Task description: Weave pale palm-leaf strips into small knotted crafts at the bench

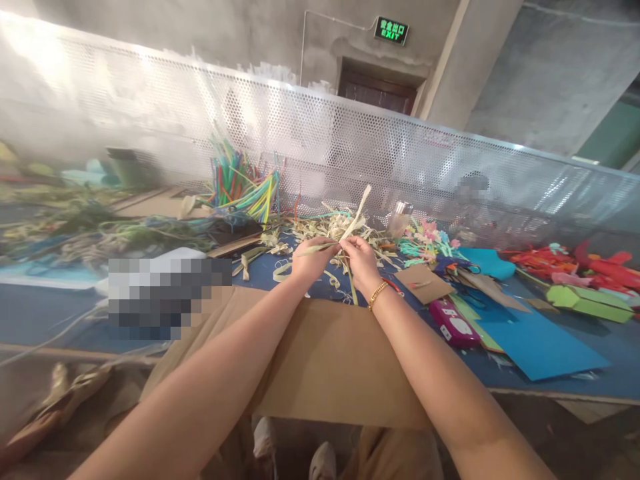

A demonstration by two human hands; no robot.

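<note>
Both hands meet over the near part of the blue table, pinching pale dried-leaf strips. My left hand (313,259) is closed on the strips, its fingertips close to those of the other hand. My right hand (361,260), with a gold chain bracelet (378,295) at its wrist, is closed on the same bunch. One leaf strip (359,212) sticks up and to the right above the fingers; another end hangs below. How the strips cross between the fingertips is too small to make out. Behind the hands lies a heap of loose leaf strips (320,229).
Brown cardboard (345,360) covers the table edge before me. Colourful pipe cleaners (240,180) stand back left. Rightward are a jar (401,219), a purple box (453,324), blue sheets (545,343) and red pieces (545,260). A perforated metal screen (320,127) runs behind.
</note>
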